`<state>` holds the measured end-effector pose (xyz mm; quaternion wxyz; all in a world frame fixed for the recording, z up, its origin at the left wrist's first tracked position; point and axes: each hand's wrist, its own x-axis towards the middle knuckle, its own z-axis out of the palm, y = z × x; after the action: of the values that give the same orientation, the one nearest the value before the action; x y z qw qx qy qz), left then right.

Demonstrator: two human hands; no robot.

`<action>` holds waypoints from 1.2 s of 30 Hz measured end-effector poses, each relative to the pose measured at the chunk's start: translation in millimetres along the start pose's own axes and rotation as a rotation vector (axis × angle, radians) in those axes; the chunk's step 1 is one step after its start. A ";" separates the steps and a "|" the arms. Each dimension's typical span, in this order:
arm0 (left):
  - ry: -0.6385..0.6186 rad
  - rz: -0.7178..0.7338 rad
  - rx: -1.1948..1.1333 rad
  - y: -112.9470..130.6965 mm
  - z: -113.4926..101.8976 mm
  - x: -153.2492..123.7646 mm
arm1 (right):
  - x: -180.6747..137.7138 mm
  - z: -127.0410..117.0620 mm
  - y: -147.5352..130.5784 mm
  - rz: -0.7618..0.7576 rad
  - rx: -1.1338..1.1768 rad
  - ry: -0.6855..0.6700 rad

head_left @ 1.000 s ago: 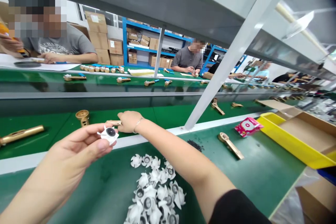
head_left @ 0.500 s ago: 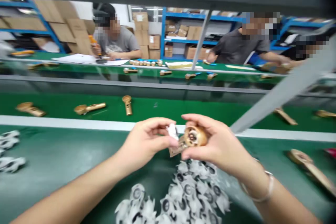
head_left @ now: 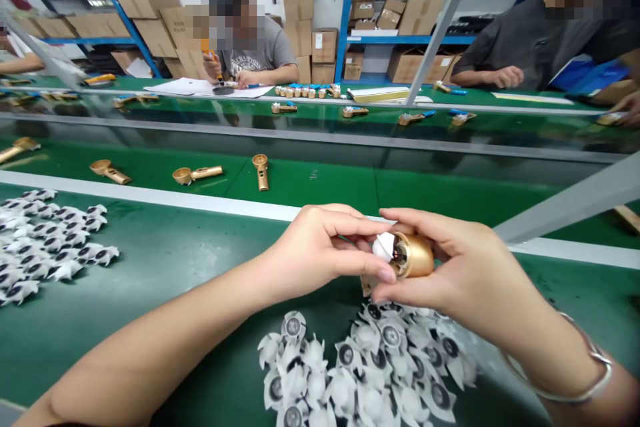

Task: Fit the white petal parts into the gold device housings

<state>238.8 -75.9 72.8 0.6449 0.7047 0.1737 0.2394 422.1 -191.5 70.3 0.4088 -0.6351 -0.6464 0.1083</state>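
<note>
My right hand (head_left: 450, 267) is wrapped round a gold fan housing (head_left: 420, 256), its round opening turned to the left. Between the thumb and fingers of my left hand (head_left: 325, 247) is a small white fan blade (head_left: 383, 247), held right at the mouth of the housing. Whether the blade touches the part inside I cannot tell. The housing's handle is mostly hidden behind my fingers. Just below both hands lies a heap of white fan blades (head_left: 373, 400) with dark round centres.
More fan blades (head_left: 55, 233) lie in rows at left. Gold housings (head_left: 261, 172) rest on the green belt (head_left: 320, 193) beyond a pale rail (head_left: 225, 205). A slanted grey post (head_left: 575, 197) stands at right. Two people work across the line, before shelves of cartons (head_left: 325, 45).
The white blade has come up to the housing's opening, which now faces more to the left. My view has shifted, so both hands appear further right and more blades show at left.
</note>
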 end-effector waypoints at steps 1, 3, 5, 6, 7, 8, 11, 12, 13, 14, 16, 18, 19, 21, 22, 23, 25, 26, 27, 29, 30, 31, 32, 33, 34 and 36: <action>-0.020 -0.007 0.010 0.4 -1.1 0.0 | -0.6 -0.6 -0.6 -0.021 -0.020 -0.002; -0.080 -0.046 -0.012 0.9 -3.2 0.2 | -1.5 -2.1 -2.8 -0.068 -0.063 -0.011; -0.133 -0.115 -0.084 0.1 -4.6 0.6 | -2.8 -2.9 -6.0 -0.114 -0.139 -0.028; -0.146 -0.155 -0.136 -1.0 -4.5 0.7 | -4.0 -2.6 -7.5 -0.141 -0.193 -0.027; -0.150 -0.192 -0.190 -2.4 -3.9 0.6 | -5.8 -1.7 -8.8 -0.169 -0.257 -0.019; -0.151 -0.229 -0.241 -4.1 -2.6 0.4 | -8.1 -0.2 -9.8 -0.197 -0.323 -0.008; -0.180 -0.336 -0.332 -9.3 4.3 -1.1 | -17.6 6.0 -11.5 -0.266 -0.470 -0.005; -0.188 -0.361 -0.337 -10.6 6.8 -1.4 | -20.5 7.4 -11.9 -0.283 -0.503 -0.016; -0.192 -0.377 -0.334 -11.6 8.7 -1.3 | -22.6 7.6 -12.4 -0.299 -0.522 -0.026; -0.195 -0.384 -0.328 -12.1 9.7 -0.7 | -23.1 6.3 -12.8 -0.308 -0.525 -0.043; -0.180 -0.363 -0.296 -12.2 7.4 2.9 | -16.9 -1.4 -12.1 -0.282 -0.477 -0.078; -0.086 -0.279 -0.176 -12.9 -1.2 8.9 | 1.8 -13.6 -5.7 -0.144 -0.433 -0.058; -0.013 -0.213 -0.061 -14.3 -7.0 12.3 | 15.8 -19.7 0.9 -0.029 -0.451 -0.026; 0.099 -0.065 0.253 -20.8 -18.2 18.5 | 49.8 -28.4 21.4 0.272 -0.559 -0.007; 0.090 -0.002 0.409 -26.2 -22.1 20.7 | 67.5 -30.0 34.4 0.425 -0.614 -0.054; 0.040 0.052 0.539 -32.7 -24.1 22.0 | 83.8 -29.8 48.3 0.563 -0.639 -0.167; -0.126 0.140 0.707 -48.5 -22.2 22.2 | 106.9 -25.6 74.4 0.662 -0.620 -0.288; -0.212 0.171 0.759 -56.9 -18.9 21.2 | 111.8 -23.0 85.0 0.673 -0.605 -0.318; -0.281 0.193 0.804 -64.8 -14.8 20.0 | 111.4 -21.2 93.1 0.661 -0.594 -0.314; -0.355 0.198 0.893 -77.6 -6.8 17.8 | 94.5 -21.8 102.0 0.602 -0.593 -0.272; -0.365 0.190 0.933 -81.7 -3.8 17.3 | 78.9 -24.9 103.5 0.558 -0.598 -0.243; -0.364 0.182 0.963 -84.3 -1.9 17.3 | 59.4 -29.6 104.0 0.511 -0.602 -0.221; -0.363 0.177 0.980 -85.3 -0.9 17.8 | 36.9 -35.6 104.0 0.471 -0.602 -0.210; -0.368 0.174 0.982 -85.2 -0.9 18.6 | 12.5 -42.3 104.3 0.429 -0.594 -0.206; -0.378 0.170 0.975 -84.2 -1.6 19.7 | -12.9 -48.9 105.2 0.383 -0.577 -0.205; -0.400 0.153 0.969 -81.3 -3.4 21.6 | -63.2 -59.1 109.0 0.275 -0.524 -0.195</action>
<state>260.0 -52.4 -5.2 0.2467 0.9645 0.0862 0.0390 532.4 -252.9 11.7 0.1490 -0.7868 -0.5966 0.0528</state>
